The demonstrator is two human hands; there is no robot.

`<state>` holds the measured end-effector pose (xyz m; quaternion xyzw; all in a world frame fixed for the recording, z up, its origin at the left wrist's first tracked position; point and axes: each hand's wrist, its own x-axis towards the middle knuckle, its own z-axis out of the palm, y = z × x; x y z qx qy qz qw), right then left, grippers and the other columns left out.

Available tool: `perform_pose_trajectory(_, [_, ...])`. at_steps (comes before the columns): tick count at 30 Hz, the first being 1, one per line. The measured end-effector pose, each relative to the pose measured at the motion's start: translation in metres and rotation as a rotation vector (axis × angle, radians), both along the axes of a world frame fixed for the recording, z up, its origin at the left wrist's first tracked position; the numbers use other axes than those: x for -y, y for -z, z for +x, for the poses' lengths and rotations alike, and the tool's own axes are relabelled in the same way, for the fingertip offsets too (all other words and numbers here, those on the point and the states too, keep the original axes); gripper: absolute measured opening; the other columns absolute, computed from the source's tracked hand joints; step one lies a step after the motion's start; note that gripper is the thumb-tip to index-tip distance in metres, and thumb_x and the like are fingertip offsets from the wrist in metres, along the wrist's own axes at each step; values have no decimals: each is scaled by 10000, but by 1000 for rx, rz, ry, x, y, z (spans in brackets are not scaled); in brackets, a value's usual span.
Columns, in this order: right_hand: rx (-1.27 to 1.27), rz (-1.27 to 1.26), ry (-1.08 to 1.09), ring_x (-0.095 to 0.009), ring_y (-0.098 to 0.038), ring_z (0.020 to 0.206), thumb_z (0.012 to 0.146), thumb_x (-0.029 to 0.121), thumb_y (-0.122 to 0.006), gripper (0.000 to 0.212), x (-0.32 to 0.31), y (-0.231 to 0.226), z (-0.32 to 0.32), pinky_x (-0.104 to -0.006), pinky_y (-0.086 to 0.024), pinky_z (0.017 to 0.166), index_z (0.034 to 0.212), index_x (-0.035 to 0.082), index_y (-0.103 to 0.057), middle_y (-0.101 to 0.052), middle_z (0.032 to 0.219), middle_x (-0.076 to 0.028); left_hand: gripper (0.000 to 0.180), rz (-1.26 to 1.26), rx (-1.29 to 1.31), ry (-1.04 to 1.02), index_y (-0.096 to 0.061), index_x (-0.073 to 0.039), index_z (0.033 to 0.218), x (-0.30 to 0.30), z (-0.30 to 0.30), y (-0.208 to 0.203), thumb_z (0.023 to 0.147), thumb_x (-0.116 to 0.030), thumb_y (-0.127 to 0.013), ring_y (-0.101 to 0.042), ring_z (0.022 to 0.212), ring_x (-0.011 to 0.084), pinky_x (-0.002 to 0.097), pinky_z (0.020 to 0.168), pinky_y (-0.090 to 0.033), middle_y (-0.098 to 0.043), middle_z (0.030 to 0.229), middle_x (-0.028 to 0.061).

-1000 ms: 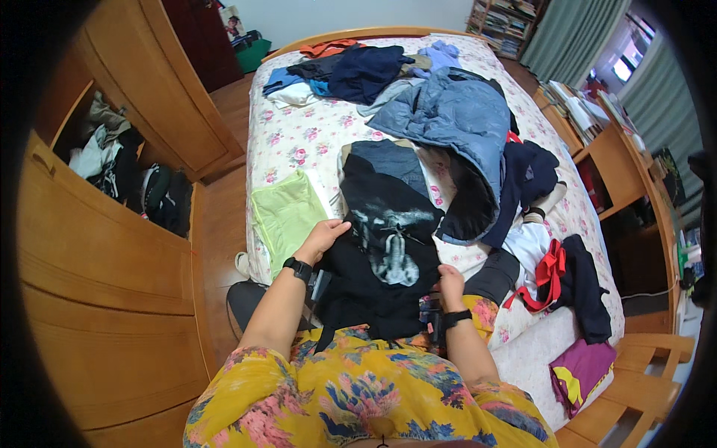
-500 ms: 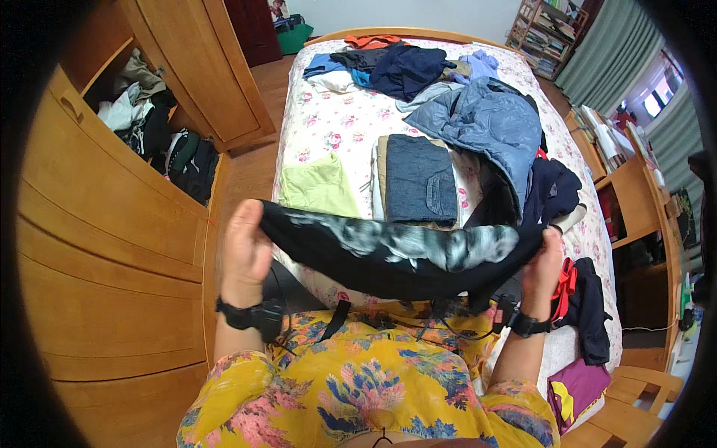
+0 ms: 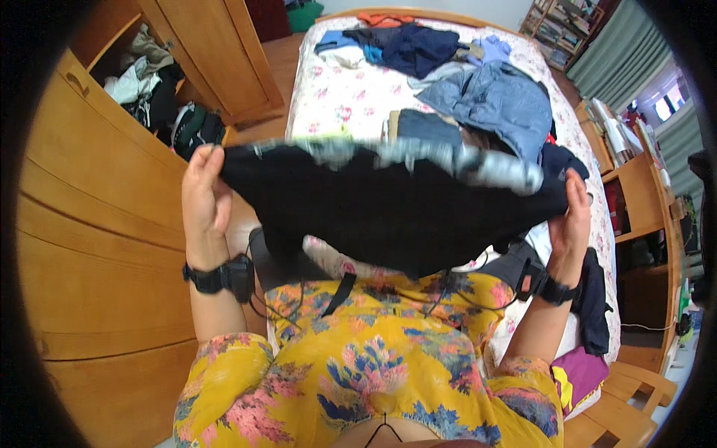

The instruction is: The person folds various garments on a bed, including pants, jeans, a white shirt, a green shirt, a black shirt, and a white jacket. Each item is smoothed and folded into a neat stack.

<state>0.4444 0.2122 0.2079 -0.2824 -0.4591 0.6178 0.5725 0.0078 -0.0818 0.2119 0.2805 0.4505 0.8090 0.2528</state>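
Garment [image 3: 388, 213], black, pale print along upper edge: one piece, stretched between both hands over the bed [image 3: 370, 91]. Left hand [image 3: 205, 198]: fingers [image 3: 213, 160] gripping its left end. Right hand [image 3: 571, 224]: fingers gripping its right end.

Wardrobe [image 3: 127, 261] left, bed [image 3: 370, 93] behind garment [image 3: 403, 205], desk [image 3: 644, 198] right
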Motion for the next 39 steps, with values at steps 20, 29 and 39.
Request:
perform_pose_trajectory(20, [1075,938,192,-190,-588,886,880,64,-606,131,-25,-10,-17,-289,-463,777,993,9,-645,-612,947,-84,194,-469,-1186,-360,-675,-24,1020,-16,-44,7,830,-28,-640,-582,766,148,256,677,-456,-627,870,55])
perform_pose_trajectory(29, [548,610,227,-92,-550,949,958,160,-534,203,0,4,-28,-216,-414,830,1068,10,-613,-628,1016,-42,144,-509,-863,-339,-605,20,995,-24,-32,22,914,-91,-559,-547,596,74,210,569,-462,-565,810,38])
perform_pose_trajectory(39, [581,419,176,-48,-488,743,934,163,-593,156,0,35,-16,-187,-395,672,1012,33,-632,-596,881,18,119,-460,-504,-174,-535,-14,1026,-18,-28,44,961,-102,-489,-640,716,127,233,672,-511,-562,849,29])
